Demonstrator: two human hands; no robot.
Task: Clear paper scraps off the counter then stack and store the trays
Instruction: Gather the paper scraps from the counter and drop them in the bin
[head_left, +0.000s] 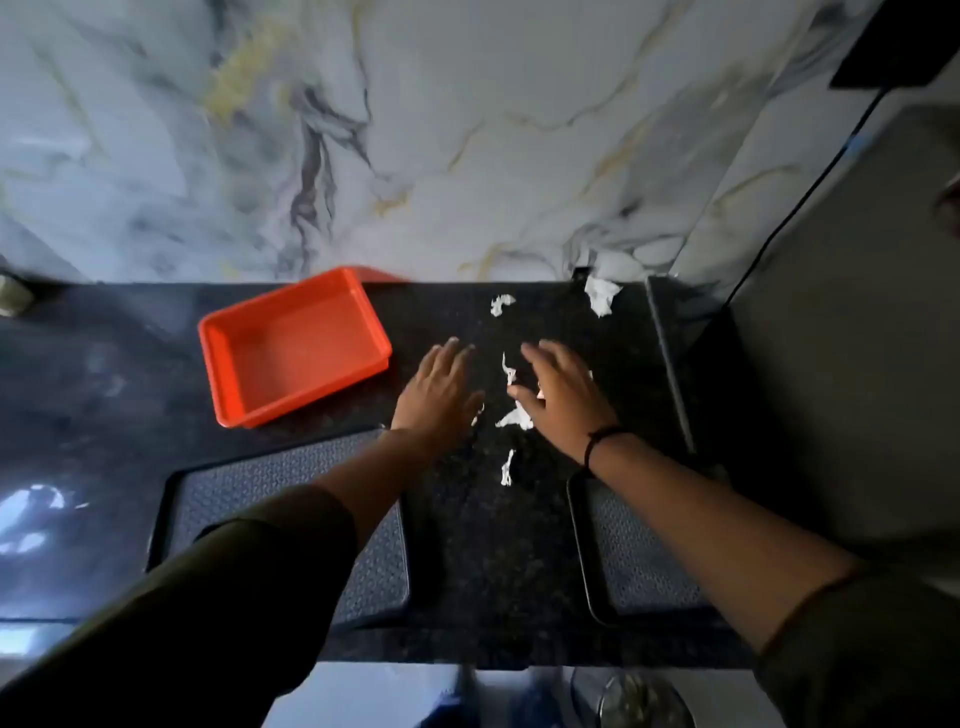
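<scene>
Several white paper scraps lie scattered on the black speckled counter, with more scraps near the back wall. My left hand lies flat and open on the counter just left of the scraps. My right hand is spread open over the scraps, its thumb touching one. An empty orange tray sits at an angle to the left. A dark textured tray lies under my left forearm, and a second dark tray lies under my right forearm.
A marble-patterned wall rises behind the counter. A large grey appliance with a black cable stands at the right. A small object sits at the far left edge. The floor shows below the counter's front edge.
</scene>
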